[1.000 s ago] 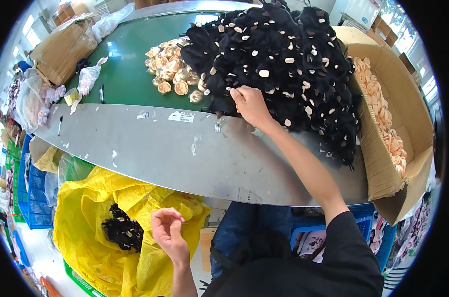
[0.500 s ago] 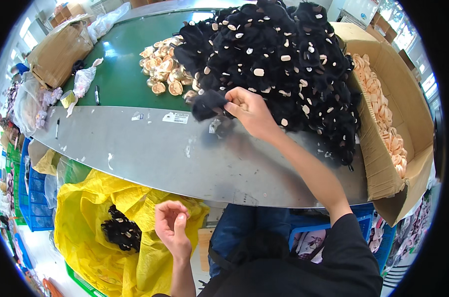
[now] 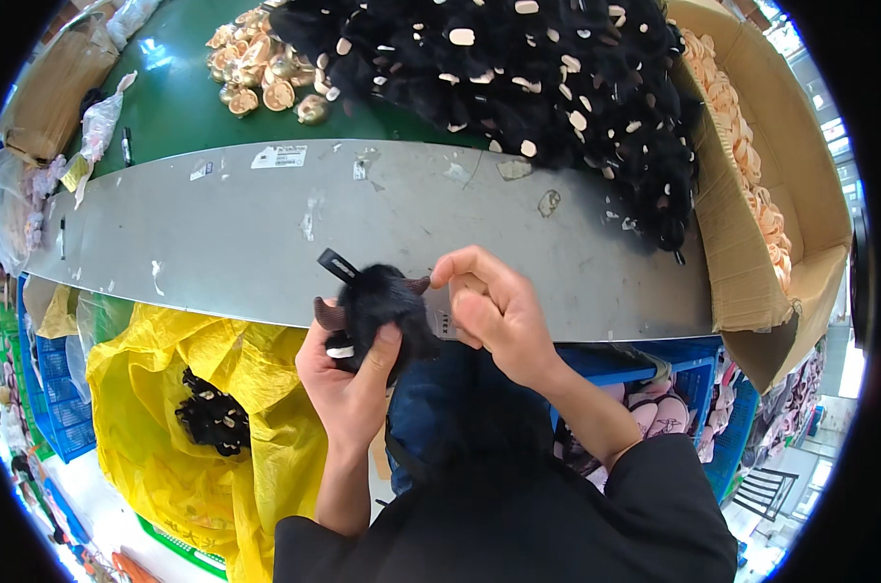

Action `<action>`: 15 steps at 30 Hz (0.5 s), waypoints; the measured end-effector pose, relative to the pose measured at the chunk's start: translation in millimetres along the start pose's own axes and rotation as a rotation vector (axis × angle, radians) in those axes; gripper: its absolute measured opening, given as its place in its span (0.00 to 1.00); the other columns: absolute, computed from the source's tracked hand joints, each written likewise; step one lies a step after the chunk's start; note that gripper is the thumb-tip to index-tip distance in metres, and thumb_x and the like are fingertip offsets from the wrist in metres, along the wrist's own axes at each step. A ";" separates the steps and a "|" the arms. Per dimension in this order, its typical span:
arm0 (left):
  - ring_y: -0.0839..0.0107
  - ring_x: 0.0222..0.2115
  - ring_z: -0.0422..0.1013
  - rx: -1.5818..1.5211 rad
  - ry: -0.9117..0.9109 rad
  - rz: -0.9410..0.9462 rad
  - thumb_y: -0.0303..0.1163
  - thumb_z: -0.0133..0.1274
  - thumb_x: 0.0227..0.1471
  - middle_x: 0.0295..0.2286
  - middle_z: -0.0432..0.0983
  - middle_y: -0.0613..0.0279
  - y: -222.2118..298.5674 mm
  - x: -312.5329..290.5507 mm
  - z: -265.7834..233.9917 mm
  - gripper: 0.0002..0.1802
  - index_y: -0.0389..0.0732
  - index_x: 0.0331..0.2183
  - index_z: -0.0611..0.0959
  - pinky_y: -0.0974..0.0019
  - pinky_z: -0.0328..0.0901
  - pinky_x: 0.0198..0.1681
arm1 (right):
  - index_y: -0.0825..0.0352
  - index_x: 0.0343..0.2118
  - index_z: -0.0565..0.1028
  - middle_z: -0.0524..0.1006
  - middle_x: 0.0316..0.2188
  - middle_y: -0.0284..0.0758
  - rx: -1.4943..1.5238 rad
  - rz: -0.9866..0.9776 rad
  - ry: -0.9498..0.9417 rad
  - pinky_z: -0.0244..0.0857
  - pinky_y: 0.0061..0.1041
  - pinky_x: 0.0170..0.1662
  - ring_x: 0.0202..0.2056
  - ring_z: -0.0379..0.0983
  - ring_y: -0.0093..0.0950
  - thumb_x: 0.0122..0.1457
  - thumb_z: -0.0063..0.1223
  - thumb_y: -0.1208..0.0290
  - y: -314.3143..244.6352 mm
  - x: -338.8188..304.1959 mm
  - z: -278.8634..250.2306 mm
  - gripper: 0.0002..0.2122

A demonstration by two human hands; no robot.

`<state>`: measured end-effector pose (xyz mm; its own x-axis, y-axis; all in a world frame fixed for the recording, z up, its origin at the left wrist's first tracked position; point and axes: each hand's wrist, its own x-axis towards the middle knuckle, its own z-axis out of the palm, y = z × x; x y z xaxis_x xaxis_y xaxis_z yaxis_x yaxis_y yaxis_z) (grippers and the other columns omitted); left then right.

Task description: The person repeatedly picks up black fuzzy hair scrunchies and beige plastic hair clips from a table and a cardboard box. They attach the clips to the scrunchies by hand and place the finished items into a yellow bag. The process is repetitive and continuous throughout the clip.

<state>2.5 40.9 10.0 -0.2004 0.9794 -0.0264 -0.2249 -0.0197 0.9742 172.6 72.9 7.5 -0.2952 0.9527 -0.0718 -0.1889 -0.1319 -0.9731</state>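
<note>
Over the table's near edge, my left hand (image 3: 348, 374) grips a small black furry plush piece (image 3: 377, 303), thumb pressed on its front. Two brown ribbed horn-like points stick out of its sides, and a black tag loop rises from its top. A pale oval shows by my left fingers. My right hand (image 3: 494, 316), fingers curled, has its fingertips at the tip of the plush's right horn. Farther back lies a big heap of similar black furry pieces (image 3: 518, 92) with pale ovals. Left of the heap sits a pile of shiny gold and peach face-like parts (image 3: 266, 73).
A cardboard box (image 3: 810, 185) of peach-coloured parts stands at the right. On the left below the table hangs a yellow bag (image 3: 130, 408) with black furry pieces inside. Blue crates (image 3: 62, 394) flank the table. A marker (image 3: 127, 146) lies at the back left.
My right hand has brought a black plush piece from the heap's edge down toward me. My left hand has risen and taken hold of it. The view has shifted too.
</note>
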 end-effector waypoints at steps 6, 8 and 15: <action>0.79 0.36 0.73 0.043 -0.066 -0.055 0.30 0.52 0.63 0.36 0.80 0.64 -6.0 -14.6 -4.5 0.12 0.31 0.42 0.80 0.75 0.67 0.42 | 0.68 0.32 0.73 0.61 0.18 0.19 -0.108 0.026 0.044 0.46 0.13 0.24 0.21 0.51 0.08 0.62 0.59 0.70 -1.9 -10.9 10.1 0.08; 0.77 0.38 0.73 -0.048 -0.022 -0.072 0.30 0.51 0.63 0.38 0.80 0.62 -8.5 -13.9 -1.9 0.13 0.31 0.44 0.80 0.74 0.67 0.44 | 0.68 0.32 0.73 0.61 0.18 0.19 -0.052 0.033 0.054 0.46 0.13 0.24 0.21 0.51 0.08 0.63 0.58 0.71 -3.6 -13.4 10.2 0.07; 0.54 0.56 0.68 -0.634 -0.139 -0.251 0.37 0.46 0.64 0.54 0.70 0.45 -5.1 -8.8 -3.1 0.34 0.34 0.64 0.56 0.53 0.59 0.63 | 0.69 0.36 0.73 0.69 0.27 0.20 0.151 0.056 0.081 0.52 0.10 0.30 0.28 0.57 0.07 0.66 0.52 0.72 4.5 -18.1 9.9 0.06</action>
<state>2.4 31.8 4.6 0.0451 0.9855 -0.1637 -0.7704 0.1387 0.6223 167.8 52.4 6.5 -0.2345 0.9607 -0.1486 -0.3146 -0.2196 -0.9235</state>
